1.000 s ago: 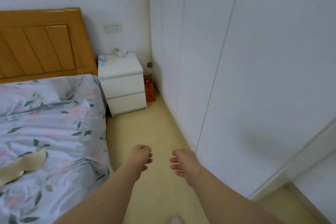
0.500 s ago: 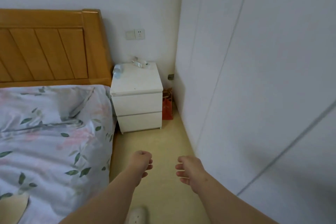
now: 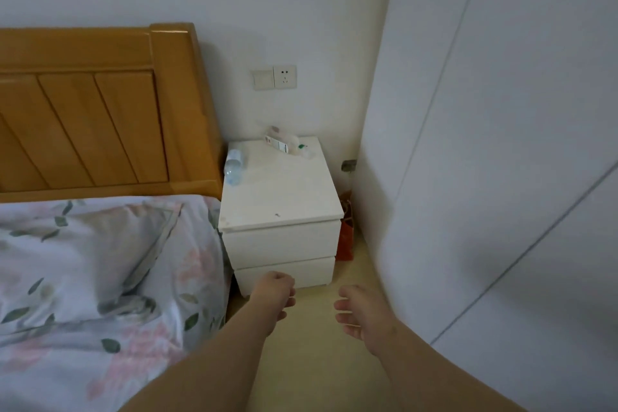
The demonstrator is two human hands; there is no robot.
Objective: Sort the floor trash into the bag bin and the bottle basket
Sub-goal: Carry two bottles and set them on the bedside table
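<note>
A clear plastic bottle (image 3: 234, 165) lies on its side at the back left of the white nightstand top (image 3: 284, 197). A small heap of wrappers and packets (image 3: 287, 144) sits at the nightstand's back edge. My left hand (image 3: 274, 298) hangs in front of the lower drawer, fingers loosely curled, holding nothing. My right hand (image 3: 364, 314) hovers over the floor beside it, fingers relaxed and empty. No bin or basket is in view.
A red paper bag (image 3: 346, 241) stands in the gap between the nightstand and the white wardrobe (image 3: 485, 177) on the right. A bed with a floral cover (image 3: 100, 278) and wooden headboard (image 3: 100, 117) fills the left. A narrow strip of beige floor (image 3: 321, 361) runs between them.
The view has closed in on the nightstand, which now looms larger and nearer. Both hands stay empty and have drifted forward toward its drawers.
</note>
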